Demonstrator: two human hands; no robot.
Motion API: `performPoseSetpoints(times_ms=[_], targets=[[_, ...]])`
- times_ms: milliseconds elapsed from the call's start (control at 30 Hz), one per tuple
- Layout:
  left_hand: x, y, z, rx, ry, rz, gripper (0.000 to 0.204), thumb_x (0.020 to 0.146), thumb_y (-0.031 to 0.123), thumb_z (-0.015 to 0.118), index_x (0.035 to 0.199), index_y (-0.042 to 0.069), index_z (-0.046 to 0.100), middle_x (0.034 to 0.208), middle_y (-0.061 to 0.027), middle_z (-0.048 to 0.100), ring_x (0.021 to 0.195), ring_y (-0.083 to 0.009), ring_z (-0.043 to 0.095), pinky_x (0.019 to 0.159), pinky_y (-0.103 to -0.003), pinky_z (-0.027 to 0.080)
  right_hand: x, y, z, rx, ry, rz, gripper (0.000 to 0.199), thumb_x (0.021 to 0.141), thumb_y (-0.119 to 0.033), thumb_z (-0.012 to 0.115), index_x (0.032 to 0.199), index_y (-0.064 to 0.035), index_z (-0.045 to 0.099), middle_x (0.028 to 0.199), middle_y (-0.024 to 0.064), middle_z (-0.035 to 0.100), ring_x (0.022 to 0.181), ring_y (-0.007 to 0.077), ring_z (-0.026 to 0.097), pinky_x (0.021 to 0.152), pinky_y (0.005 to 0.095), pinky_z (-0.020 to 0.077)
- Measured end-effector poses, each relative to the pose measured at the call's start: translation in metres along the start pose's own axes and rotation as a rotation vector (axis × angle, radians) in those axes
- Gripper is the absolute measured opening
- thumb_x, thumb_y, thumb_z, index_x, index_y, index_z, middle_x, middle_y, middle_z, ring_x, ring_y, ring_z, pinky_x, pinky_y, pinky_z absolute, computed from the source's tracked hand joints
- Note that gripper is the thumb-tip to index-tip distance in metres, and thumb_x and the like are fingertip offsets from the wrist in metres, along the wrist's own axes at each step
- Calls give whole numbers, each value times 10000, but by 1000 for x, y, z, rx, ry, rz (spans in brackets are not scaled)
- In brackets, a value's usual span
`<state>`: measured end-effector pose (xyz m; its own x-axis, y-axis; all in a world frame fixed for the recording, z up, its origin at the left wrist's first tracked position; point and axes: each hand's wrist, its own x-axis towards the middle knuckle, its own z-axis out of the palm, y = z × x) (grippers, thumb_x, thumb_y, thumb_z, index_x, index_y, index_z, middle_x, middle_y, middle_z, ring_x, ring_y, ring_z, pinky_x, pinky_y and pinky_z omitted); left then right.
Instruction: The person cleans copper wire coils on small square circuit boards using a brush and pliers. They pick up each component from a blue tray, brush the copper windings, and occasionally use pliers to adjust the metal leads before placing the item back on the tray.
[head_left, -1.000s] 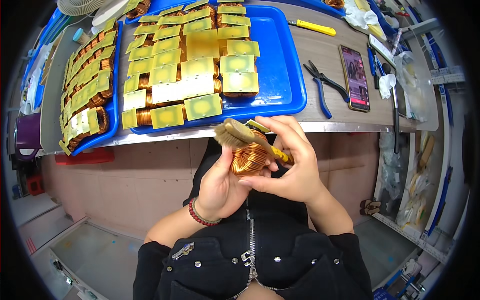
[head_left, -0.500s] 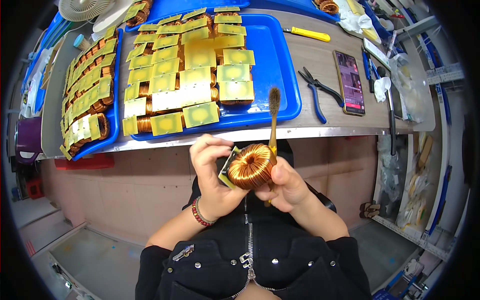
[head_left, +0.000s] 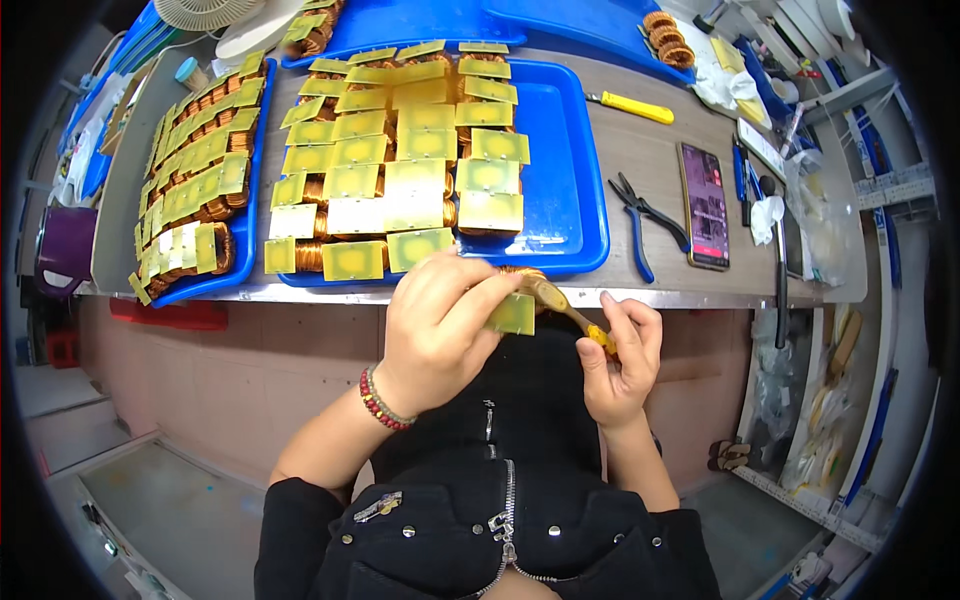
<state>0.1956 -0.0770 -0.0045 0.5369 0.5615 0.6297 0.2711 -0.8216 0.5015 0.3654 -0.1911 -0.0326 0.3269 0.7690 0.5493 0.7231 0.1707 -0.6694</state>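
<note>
Your left hand is clamped on the copper coil with its yellowish board; your right hand pinches the brush, whose head is near the coil.

No legible text, even on the phone screen

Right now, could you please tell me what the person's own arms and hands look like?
The left hand and right hand are ungloved. A double-stranded beaded bracelet, mainly dark red and greyish olive, circles the left wrist; none shows on the right. The black left sleeve and right sleeve are short.
</note>
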Motion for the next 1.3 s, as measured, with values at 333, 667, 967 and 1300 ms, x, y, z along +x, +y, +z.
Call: performPoseSetpoints(times_ms=[333, 667, 967, 1300], targets=[[15, -17, 2, 402, -9, -24, 424, 683, 269, 613, 1092, 166, 574, 893, 13, 532, 934, -154, 501, 883, -380, 260, 48, -7, 50, -1, -177, -190, 461, 625, -66, 748, 1067, -82, 617, 1014, 94, 547, 514, 143, 497, 471, 270, 422], [-44, -78, -120, 723, 349, -412, 544, 670, 299, 736, 1115, 60, 532, 1056, -110, 529, 1044, -280, 441, 898, -388, 295, 55, 9, 62, -108, -134, -307, 576, 501, 101, 555, 1024, -115, 662, 863, 83, 575, 477, 140, 463, 446, 259, 389], [-89, -135, -127, 1037, 614, -975, 509, 579, 548, 742, 881, 158, 615, 859, 76, 612, 890, -148, 518, 894, -394, 260, 59, 8, 58, -143, -145, -359, 572, 505, 71, 561, 1021, -152, 663, 694, 36, 543, 545, 176, 508, 465, 277, 407], [-80, -138, -96, 1180, 676, -734, 404, 629, 515, 711, 848, 183, 638, 874, 62, 623, 892, -143, 530, 791, -386, 255, 66, 6, 50, -163, -287, -378, 482, 570, 64, 596, 1022, -92, 649, 704, 70, 588, 614, 209, 567, 540, 303, 451]])
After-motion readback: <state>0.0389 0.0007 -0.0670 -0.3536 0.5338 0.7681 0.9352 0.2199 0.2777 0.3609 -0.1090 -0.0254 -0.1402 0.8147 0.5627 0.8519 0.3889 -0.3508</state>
